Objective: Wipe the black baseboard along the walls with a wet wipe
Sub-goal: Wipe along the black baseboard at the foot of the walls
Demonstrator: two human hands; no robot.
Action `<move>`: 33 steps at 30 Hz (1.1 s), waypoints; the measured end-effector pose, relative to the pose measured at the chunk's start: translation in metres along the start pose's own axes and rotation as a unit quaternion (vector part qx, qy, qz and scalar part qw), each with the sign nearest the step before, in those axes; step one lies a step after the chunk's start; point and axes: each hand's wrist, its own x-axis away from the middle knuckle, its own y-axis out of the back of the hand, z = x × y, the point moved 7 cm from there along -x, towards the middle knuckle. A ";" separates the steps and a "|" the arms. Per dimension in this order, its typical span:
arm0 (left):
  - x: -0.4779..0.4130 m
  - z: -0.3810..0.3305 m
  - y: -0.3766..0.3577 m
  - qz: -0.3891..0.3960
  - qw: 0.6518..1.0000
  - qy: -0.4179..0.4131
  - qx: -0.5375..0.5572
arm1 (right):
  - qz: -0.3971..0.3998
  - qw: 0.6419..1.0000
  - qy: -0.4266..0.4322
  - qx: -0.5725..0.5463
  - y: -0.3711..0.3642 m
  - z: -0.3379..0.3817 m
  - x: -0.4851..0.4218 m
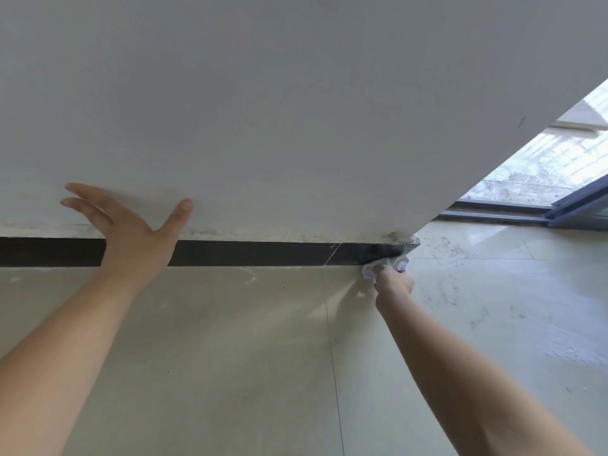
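A black baseboard (250, 253) runs across the foot of a white wall (263, 110), ending at the wall's corner on the right. My right hand (393, 281) grips a crumpled white wet wipe (378, 266) and presses it against the baseboard's lower edge close to that corner. My left hand (131, 228) lies flat against the wall with fingers spread, covering a stretch of the baseboard at the left. Dust and pale smears line the wall just above the strip.
Pale floor tiles (230, 357) spread below the wall, dusty and scuffed towards the right. Past the wall's corner a dark sliding-door track (513, 215) and glass with bright daylight sit at the far right.
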 end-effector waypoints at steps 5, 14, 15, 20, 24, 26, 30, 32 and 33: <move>0.001 0.001 -0.001 0.001 1.000 -0.003 0.015 | 0.073 0.997 0.005 0.007 -0.036 -0.011 0.011; -0.001 0.000 -0.004 -0.028 0.999 -0.017 0.039 | 0.259 0.966 -0.017 0.002 -0.058 -0.030 0.030; -0.002 0.001 -0.004 -0.026 0.999 -0.016 0.040 | 0.229 0.973 -0.002 0.005 -0.048 -0.028 0.021; -0.003 0.002 -0.002 -0.019 0.999 -0.013 0.036 | -0.034 0.998 0.046 -0.040 0.018 0.012 -0.001; -0.001 0.001 -0.002 -0.015 0.999 -0.006 0.031 | -0.035 0.985 0.164 0.047 -0.003 0.033 0.031; 0.000 0.000 -0.001 -0.017 0.999 -0.006 0.029 | -0.003 0.969 0.234 0.077 -0.026 0.029 0.052; 0.002 0.000 0.000 -0.012 1.000 -0.002 0.022 | 0.029 0.958 0.265 0.104 -0.058 0.013 0.083; 0.002 0.002 0.002 -0.007 1.000 -0.002 0.017 | 0.058 0.952 0.279 0.115 -0.073 0.008 0.097; 0.003 0.002 0.003 -0.005 1.000 -0.002 0.015 | 0.072 0.944 0.295 0.130 -0.080 0.006 0.102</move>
